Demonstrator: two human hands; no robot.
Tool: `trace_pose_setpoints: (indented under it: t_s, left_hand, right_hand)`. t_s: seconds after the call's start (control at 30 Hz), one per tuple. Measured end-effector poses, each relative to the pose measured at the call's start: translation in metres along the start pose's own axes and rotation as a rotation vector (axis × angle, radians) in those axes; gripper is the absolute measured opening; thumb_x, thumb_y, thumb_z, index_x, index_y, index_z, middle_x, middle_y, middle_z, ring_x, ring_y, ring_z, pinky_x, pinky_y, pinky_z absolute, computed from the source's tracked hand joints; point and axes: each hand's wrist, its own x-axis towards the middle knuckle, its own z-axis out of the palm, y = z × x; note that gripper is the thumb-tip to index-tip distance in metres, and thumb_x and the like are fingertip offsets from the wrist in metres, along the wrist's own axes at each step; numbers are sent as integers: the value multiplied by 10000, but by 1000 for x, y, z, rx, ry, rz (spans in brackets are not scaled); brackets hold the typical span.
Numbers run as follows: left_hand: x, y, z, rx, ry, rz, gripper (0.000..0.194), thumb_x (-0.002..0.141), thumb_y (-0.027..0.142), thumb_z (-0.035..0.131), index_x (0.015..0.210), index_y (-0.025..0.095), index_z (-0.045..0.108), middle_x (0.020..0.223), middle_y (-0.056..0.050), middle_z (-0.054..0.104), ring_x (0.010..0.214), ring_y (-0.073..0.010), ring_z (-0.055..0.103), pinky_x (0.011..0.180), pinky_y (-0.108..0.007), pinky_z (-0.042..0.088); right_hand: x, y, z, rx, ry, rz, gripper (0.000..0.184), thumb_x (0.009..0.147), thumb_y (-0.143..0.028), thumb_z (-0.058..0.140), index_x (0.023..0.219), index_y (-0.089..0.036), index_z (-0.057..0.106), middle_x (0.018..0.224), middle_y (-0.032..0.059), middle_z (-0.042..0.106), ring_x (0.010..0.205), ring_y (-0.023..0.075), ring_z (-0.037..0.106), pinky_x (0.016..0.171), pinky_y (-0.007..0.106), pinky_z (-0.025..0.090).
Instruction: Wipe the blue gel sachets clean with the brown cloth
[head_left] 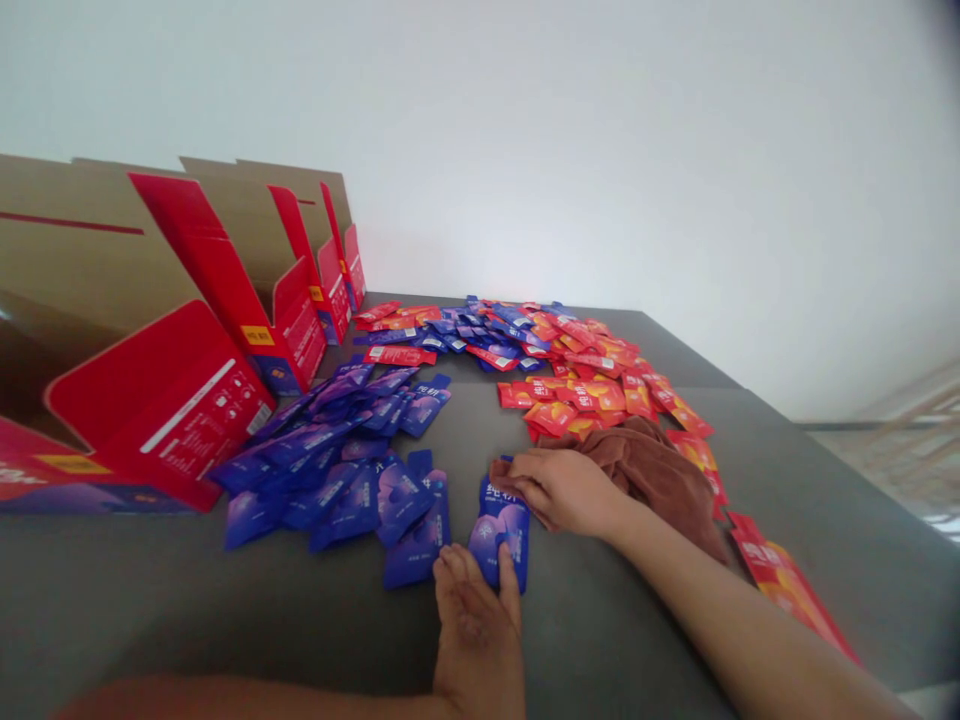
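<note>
A single blue sachet (487, 545) with purple artwork and white lettering lies flat on the dark grey table (637, 640). My left hand (476, 630) holds its lower end, thumb on the printed face and fingers along the left edge. My right hand (566, 490) is closed on a brown cloth (652, 470), pressing a bunched corner onto the sachet's top end. The rest of the cloth trails to the right, beside orange-red sachets (585, 395). Left of my hands lies a heap of overlapping blue sachets (337, 470).
Open red cardboard boxes (202, 430) with upright flaps stand in a row along the left. Mixed blue and red sachets (487, 330) are piled at the back, near the white wall (525, 150). One red sachet (787, 580) lies near the right table edge.
</note>
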Motion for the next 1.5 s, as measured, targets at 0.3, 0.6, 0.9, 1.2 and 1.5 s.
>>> trace_pose_setpoints:
  t_s: [0.3,0.6,0.9,1.2,1.5]
  left_hand:
    - [1,3,-2,-34,-28,-11,453,711,220,573,1158,272,528,1135,-187,618,1094,-318,521,979,-543,313]
    - [-1,-4,-1,48,8,49,515,703,174,570,1202,269,485,1116,-185,630,1064,-316,543,944,-528,361]
    - [1,0,-2,16,-23,-6,505,712,149,557,1198,262,485,1132,-204,615,1088,-314,528,969,-533,330]
    - [-1,-6,-6,-122,5,48,400,768,136,457,1144,222,562,1099,-175,642,1076,-277,544,954,-536,367]
    - [0,-13,-12,-3,102,90,534,713,-8,440,1197,205,510,1037,-181,666,1012,-260,585,904,-494,428]
  right_hand:
    - [-7,-23,-2,43,-41,-150,170,888,-243,391,866,-183,549,819,30,592,756,141,523,645,242,304]
    - [-3,-13,-1,26,-24,-81,183,895,-256,380,875,-189,549,826,34,589,758,141,521,658,242,309]
    - [-3,-8,-2,22,-17,-54,190,896,-251,383,849,-173,549,807,38,593,738,137,522,649,243,311]
    - [-7,-28,-3,27,-78,-171,182,892,-256,383,900,-192,553,856,35,593,786,148,532,666,253,323]
    - [1,9,-1,-16,-1,13,188,896,-253,391,819,-172,542,789,33,598,721,136,525,643,242,311]
